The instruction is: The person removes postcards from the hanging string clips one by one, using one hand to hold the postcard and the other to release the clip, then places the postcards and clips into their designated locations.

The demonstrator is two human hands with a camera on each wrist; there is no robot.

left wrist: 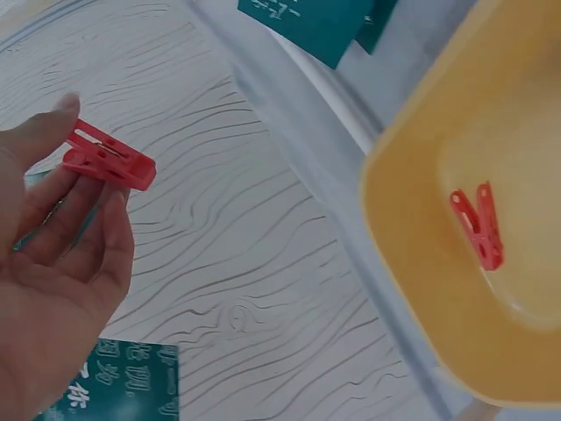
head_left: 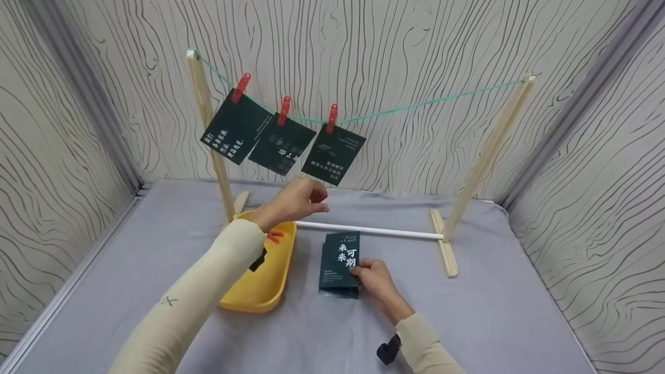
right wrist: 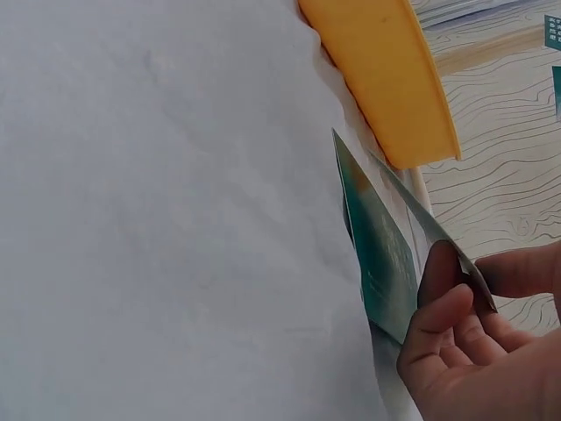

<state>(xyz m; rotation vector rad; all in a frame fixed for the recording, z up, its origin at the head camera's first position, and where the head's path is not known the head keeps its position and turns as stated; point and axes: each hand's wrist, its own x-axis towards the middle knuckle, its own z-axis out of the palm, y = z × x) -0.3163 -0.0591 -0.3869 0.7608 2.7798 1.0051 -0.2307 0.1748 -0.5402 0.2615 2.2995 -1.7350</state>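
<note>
Between thumb and fingers my left hand (head_left: pixel 298 200) pinches a red clothespin (left wrist: pixel 110 156), raised just below the hanging cards. My right hand (head_left: pixel 378 283) pinches the right edge of a dark green card (head_left: pixel 340 259) with white lettering. In the right wrist view this card is lifted at a slant over another green card (right wrist: pixel 377 241) lying on the cloth. Three dark cards hang from a green string (head_left: pixel 415 107), each by a red clothespin: a left one (head_left: pixel 236 127), a middle one (head_left: pixel 282 143) and a right one (head_left: pixel 334 155).
A yellow basin (head_left: pixel 260 298) stands under my left forearm, with a red clothespin (left wrist: pixel 479 226) inside. Wooden posts hold the string, one left (head_left: pixel 202 98) and one right (head_left: pixel 488 156), joined low down by a white rod (head_left: pixel 374 229). Grey cloth (head_left: pixel 441 311) covers the table.
</note>
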